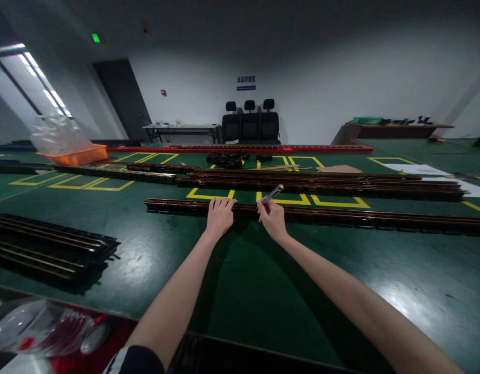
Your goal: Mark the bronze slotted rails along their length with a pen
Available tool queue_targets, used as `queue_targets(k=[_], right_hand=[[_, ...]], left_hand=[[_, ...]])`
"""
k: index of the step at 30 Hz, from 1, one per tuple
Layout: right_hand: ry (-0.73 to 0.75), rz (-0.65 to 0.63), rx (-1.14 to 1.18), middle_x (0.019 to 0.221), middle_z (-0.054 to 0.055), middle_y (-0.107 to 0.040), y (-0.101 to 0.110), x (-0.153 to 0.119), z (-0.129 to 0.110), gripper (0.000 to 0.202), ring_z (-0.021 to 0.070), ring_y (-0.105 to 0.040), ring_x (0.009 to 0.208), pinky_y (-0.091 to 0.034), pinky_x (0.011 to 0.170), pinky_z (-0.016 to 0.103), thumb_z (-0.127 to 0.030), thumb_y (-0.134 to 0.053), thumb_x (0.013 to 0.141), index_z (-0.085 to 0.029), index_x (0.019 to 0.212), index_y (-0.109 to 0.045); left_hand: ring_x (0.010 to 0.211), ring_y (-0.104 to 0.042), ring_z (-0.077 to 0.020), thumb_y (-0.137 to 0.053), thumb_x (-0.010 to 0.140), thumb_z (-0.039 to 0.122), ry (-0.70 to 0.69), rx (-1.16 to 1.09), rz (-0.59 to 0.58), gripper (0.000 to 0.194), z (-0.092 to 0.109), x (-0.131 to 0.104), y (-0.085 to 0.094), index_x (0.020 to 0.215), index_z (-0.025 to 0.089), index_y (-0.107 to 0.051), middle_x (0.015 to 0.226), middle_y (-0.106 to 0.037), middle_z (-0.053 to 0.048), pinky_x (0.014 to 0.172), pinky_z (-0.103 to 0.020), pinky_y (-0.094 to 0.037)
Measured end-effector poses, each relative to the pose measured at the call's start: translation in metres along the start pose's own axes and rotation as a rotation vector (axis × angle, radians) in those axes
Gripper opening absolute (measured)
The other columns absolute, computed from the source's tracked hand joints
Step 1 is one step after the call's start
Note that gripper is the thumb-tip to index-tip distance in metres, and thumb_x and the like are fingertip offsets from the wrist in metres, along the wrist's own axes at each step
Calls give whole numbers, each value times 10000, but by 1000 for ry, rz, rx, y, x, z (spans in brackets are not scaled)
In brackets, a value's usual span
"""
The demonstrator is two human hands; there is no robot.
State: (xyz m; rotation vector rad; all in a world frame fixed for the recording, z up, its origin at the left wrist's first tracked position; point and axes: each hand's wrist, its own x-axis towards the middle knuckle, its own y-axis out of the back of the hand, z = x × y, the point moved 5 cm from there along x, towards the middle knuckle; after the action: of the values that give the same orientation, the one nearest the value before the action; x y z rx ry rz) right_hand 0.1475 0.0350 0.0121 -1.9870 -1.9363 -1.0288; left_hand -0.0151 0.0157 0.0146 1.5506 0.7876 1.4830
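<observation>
A long dark rail with copper-coloured strips [341, 215] lies crosswise on the green tabletop in front of me. My left hand [220, 214] rests on it near its left part, fingers bent over the far edge and thumb toward the right. My right hand [273, 219] is closed around a clear-barrelled marker pen [273, 194], whose gold-coloured end points up and to the right. The pen's lower tip is hidden by the fingers, close to the rail. I cannot tell whether the tip touches it.
Behind lies a bundle of similar rails [321, 183]; another stack [49, 249] is at left. An orange bin [78, 155] holds plastic bags. Farther back are black parts [228, 158] and a red rail [313, 149]. A plastic bottle [25, 324] is below the table edge.
</observation>
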Motion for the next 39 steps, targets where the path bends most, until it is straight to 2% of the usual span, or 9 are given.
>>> queue_targets(k=[24, 33, 39], right_hand=[[-1, 45, -35, 622, 31, -568, 4, 0, 1, 311, 153, -555, 499, -446, 478, 269, -436, -419, 902, -181, 769, -539], [11, -2, 37, 650, 68, -631, 2, 0, -4, 378, 175, -593, 513, -476, 472, 291, -510, -440, 883, -173, 774, -570], [2, 5, 76, 636, 58, -632, 1, 0, -5, 391, 159, -574, 482, -462, 457, 279, -530, -461, 869, -170, 767, -576]], left_hand=[[1136, -522, -241, -369, 862, 145, 7, -17, -21, 394, -1, 0, 1, 1183, 215, -586, 1181, -635, -69, 1069, -439, -310], [1121, -532, -242, -377, 825, 69, 5, -34, 52, 421, -5, -1, -1, 1154, 197, -608, 1145, -647, -79, 1064, -423, -323], [1159, -528, -208, -347, 787, 12, -2, -139, 1, 498, -7, 0, -2, 1188, 177, -593, 1177, -646, -75, 1110, -417, -274]])
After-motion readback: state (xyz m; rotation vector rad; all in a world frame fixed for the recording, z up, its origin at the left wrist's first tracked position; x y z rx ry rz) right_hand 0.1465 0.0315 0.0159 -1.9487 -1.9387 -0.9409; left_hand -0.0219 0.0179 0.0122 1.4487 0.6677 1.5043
